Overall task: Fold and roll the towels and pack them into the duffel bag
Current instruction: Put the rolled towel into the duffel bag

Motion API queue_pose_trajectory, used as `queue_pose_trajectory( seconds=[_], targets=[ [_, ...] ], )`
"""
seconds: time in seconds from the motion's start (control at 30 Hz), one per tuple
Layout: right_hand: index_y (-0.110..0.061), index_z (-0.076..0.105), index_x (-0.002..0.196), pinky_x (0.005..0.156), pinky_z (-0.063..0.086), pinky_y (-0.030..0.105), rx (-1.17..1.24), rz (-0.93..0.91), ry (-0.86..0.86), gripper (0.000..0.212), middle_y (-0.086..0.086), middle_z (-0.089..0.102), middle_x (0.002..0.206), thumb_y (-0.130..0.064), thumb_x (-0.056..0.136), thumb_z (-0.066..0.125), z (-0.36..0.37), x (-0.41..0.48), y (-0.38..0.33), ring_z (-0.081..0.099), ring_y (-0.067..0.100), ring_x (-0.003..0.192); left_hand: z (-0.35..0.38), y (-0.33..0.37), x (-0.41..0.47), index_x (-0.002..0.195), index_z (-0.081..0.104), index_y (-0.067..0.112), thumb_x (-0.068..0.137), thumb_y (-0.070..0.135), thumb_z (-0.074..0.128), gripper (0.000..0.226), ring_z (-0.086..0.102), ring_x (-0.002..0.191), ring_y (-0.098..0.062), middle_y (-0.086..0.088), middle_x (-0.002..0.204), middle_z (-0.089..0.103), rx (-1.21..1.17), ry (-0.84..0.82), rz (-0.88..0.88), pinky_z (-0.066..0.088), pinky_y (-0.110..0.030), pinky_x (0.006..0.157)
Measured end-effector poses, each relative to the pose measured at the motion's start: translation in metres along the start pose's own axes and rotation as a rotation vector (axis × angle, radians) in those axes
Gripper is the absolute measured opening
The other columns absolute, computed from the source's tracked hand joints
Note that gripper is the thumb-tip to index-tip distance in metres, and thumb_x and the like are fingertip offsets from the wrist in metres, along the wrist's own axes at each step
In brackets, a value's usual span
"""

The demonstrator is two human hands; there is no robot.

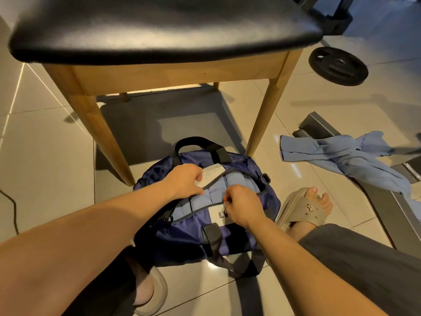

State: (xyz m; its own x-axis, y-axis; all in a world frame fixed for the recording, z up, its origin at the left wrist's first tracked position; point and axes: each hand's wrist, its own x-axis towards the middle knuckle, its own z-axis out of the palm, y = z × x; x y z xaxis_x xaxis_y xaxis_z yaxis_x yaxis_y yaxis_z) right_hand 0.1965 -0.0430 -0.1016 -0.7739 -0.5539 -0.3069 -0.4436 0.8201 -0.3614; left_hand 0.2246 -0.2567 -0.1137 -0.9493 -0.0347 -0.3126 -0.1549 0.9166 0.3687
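A person crouches over a blue bag (205, 238) on the tiled floor (45, 156), just in front of a wooden chair (159, 74). The left hand (184, 181) presses down on the far lip of the opening beside a white label (211, 175), fingers curled over the edge. The right hand (241, 206) is closed in a pinch on something small at the near lip, probably the zip pull, though it is too small to tell. Between the two lips, rolled light-blue towels (218, 190) sit packed side by side inside the bag. One more piece of light-blue cloth (341, 156) lies crumpled and unfolded on the floor to the right, well apart from the bag (draped partly over a dark metal bar (323, 126)).

The bag looks like thin nylon: light, floppy and slick, so its mouth will sag unless one hand pins the edge while the other pulls. The stiffer bound rim and the black handles (200, 144) seem the surest places to hold. The towels appear soft and springy, likely to unroll if not wedged snugly.
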Motion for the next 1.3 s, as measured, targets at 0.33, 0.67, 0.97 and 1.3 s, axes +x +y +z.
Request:
queue_pose_trajectory(
  seconds=[0.33, 0.67, 0.97, 1.3],
  targets=[
    [-0.012, 0.07, 0.084, 0.066, 0.049, 0.035, 0.046, 0.0, -0.114, 0.011, 0.01, 0.07, 0.087, -0.011, 0.091, 0.061, -0.013, 0.014, 0.009, 0.064, 0.031, 0.084, -0.023, 0.009, 0.018, 0.088, 0.075, 0.012, 0.081, 0.033, 0.082, 0.024, 0.066, 0.081, -0.018, 0.0, 0.088, 0.074, -0.047, -0.121, -0.055, 0.05, -0.032, 0.068],
    [-0.016, 0.07, 0.075, 0.071, 0.06, 0.043, 0.199, 0.087, 0.033, 0.013, 0.003, 0.072, 0.077, -0.011, 0.084, 0.064, -0.127, 0.044, 0.097, 0.067, 0.023, 0.072, -0.067, 0.112, 0.082, 0.081, 0.073, 0.009, 0.083, 0.026, 0.078, 0.018, 0.058, 0.062, -0.011, -0.002, 0.074, 0.071, -0.124, -0.127, 0.096, 0.045, -0.028, 0.057],
    [-0.015, 0.052, 0.066, 0.05, 0.036, 0.033, 0.067, 0.343, 0.132, 0.027, 0.007, 0.053, 0.063, -0.009, 0.092, 0.058, -0.182, 0.077, 0.262, 0.049, 0.027, 0.062, -0.023, 0.231, 0.211, 0.106, 0.069, 0.018, 0.092, 0.03, 0.068, 0.019, 0.062, 0.087, -0.024, -0.001, 0.093, 0.068, -0.081, -0.054, 0.293, 0.048, -0.034, 0.071],
    [-0.017, 0.048, 0.145, 0.079, 0.055, 0.049, -0.126, 0.355, 0.117, 0.052, 0.011, 0.042, 0.146, -0.013, 0.095, 0.059, -0.195, 0.145, 0.389, 0.06, 0.042, 0.105, 0.065, 0.245, 0.34, 0.106, 0.07, 0.015, 0.091, 0.031, 0.064, 0.023, 0.063, 0.098, -0.028, -0.009, 0.11, 0.067, 0.122, -0.024, 0.195, 0.044, -0.031, 0.071]
  ],
)
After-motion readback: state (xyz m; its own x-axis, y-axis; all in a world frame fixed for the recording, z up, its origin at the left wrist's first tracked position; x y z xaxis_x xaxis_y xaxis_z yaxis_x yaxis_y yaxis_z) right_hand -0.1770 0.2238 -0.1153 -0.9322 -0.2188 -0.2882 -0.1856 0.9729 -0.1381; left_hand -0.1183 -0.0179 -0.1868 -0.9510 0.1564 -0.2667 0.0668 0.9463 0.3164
